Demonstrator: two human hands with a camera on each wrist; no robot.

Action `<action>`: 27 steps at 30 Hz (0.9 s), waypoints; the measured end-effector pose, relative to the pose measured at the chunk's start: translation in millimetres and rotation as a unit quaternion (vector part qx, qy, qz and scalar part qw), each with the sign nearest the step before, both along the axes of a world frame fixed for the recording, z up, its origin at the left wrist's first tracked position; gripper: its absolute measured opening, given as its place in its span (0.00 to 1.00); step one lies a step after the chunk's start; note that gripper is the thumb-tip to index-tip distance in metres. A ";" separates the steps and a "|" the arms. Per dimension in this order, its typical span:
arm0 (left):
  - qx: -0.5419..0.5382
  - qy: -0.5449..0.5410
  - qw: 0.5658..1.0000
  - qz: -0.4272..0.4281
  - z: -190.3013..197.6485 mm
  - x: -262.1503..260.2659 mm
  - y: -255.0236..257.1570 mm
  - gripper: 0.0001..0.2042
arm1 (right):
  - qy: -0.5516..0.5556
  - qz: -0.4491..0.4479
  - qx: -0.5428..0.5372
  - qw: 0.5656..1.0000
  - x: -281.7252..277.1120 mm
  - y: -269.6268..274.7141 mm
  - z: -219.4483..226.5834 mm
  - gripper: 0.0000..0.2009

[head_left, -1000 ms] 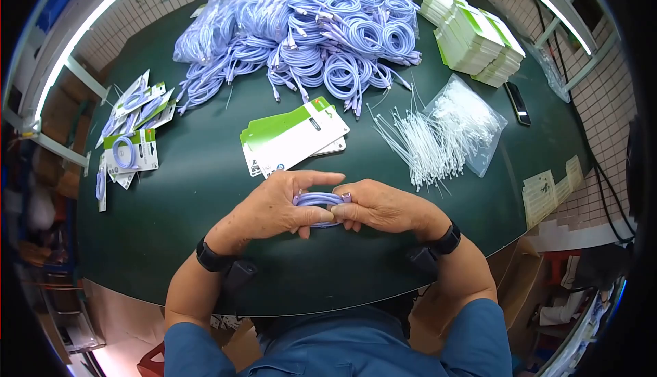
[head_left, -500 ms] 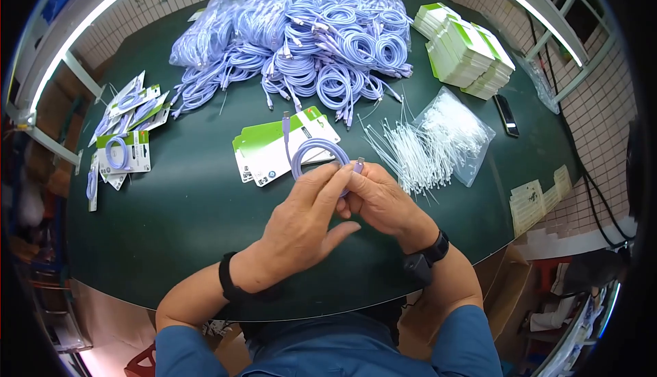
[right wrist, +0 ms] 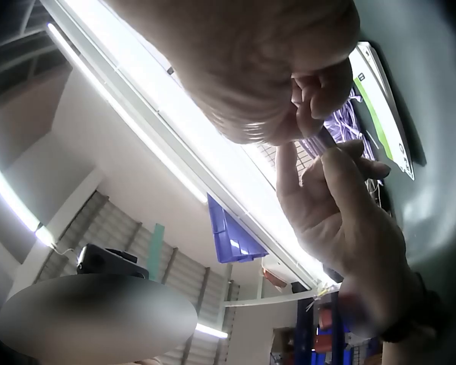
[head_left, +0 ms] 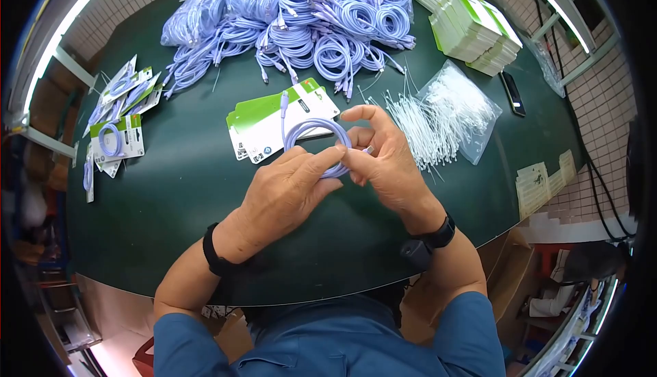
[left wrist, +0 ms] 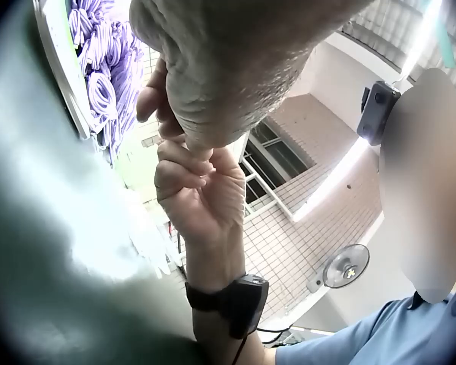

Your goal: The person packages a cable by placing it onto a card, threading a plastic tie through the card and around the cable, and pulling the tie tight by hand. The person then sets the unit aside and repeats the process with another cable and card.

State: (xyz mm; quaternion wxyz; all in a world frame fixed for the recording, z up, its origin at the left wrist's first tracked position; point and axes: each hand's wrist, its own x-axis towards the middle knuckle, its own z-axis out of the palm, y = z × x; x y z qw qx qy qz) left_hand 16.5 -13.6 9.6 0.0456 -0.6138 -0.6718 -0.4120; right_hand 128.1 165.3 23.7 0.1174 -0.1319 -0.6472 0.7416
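A coiled lilac cable (head_left: 313, 125) is held between both hands above the near middle of the table. The left hand (head_left: 284, 189) grips the lower left of the coil, thumb and fingers closing on it. At the coil's right side, the right hand (head_left: 389, 168) pinches it with the thumb, while its index finger arches away. One cable plug (head_left: 284, 104) sticks up at the upper left. A second, silver-tipped plug (head_left: 369, 149) shows by the right fingers. Both wrist views have the hands meeting, with the coil mostly hidden behind them.
Green-and-white cards (head_left: 263, 137) lie just beyond the coil. White cable ties (head_left: 428, 130) spill from a plastic bag (head_left: 469, 113) on the right. Lilac cables (head_left: 335, 28) heap at the back, stacked cards (head_left: 469, 31) back right, a phone (head_left: 512, 95), carded cables (head_left: 123, 130) left.
The coil has turned from lying edge-on between the hands to showing its ring, one plug upright. Since half a second ago, the right index finger has lifted and spread from the coil.
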 end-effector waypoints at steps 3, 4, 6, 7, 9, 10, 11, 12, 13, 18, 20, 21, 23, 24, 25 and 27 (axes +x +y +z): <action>0.012 -0.030 0.999 -0.005 0.9 -0.7 0.1 0.24 | -0.004 0.012 -0.008 1.000 1.0 0.0 -2.2 0.20; 0.018 -0.045 0.999 -0.006 0.7 -1.1 0.1 0.22 | -0.006 0.020 -0.011 1.000 0.7 -0.2 -2.6 0.19; 0.026 -0.039 0.999 -0.013 0.6 -5.3 0.9 0.20 | -0.003 0.015 -0.042 0.999 -0.5 -2.2 -2.9 0.18; 0.033 -0.034 0.999 -0.019 0.3 -7.8 1.3 0.18 | -0.001 0.010 -0.073 0.997 -1.0 -3.6 -3.1 0.18; 0.043 -0.028 0.998 -0.023 -0.5 -9.8 2.2 0.16 | 0.001 0.008 -0.102 0.995 -2.0 -2.9 -3.9 0.18; 0.052 -0.018 0.998 -0.030 -1.4 -10.5 2.9 0.16 | -0.010 0.023 -0.101 0.995 -1.8 -0.4 -6.3 0.19; 0.061 -0.008 0.997 -0.037 -2.2 -11.1 3.6 0.15 | -0.021 0.038 -0.100 0.994 -1.4 1.9 -7.8 0.20; 0.070 0.002 0.997 -0.043 -2.6 -11.7 4.0 0.14 | -0.031 0.053 -0.100 0.993 -0.6 3.9 -8.1 0.22; 0.071 0.002 0.997 -0.042 -2.0 -12.8 3.7 0.14 | -0.032 0.054 -0.098 0.993 1.1 6.1 -7.8 0.22; 0.066 -0.002 0.995 -0.073 7.8 -18.4 -3.1 0.13 | 0.054 0.092 0.246 0.963 14.0 6.3 26.1 0.26; 0.057 0.020 0.995 -0.084 11.0 -19.0 -4.3 0.13 | 0.094 0.042 0.515 0.851 18.2 4.2 41.5 0.28; 0.060 0.020 0.995 -0.078 10.1 -18.7 -4.9 0.13 | 0.097 0.048 0.517 0.849 16.9 1.0 40.4 0.28; 0.053 0.054 0.994 -0.084 6.8 -17.6 -5.6 0.13 | 0.124 0.066 0.583 0.801 12.4 -10.6 30.8 0.25; 0.049 0.072 0.992 -0.090 5.8 -17.4 -5.3 0.13 | 0.138 0.071 0.613 0.775 11.7 -13.1 25.5 0.23; 0.048 0.075 0.992 -0.091 5.8 -17.0 -5.1 0.13 | 0.140 0.069 0.613 0.775 11.6 -12.0 19.1 0.23; 0.013 0.095 0.987 -0.127 7.0 -15.6 -6.0 0.13 | 0.069 0.138 0.614 0.774 10.7 -8.2 4.0 0.21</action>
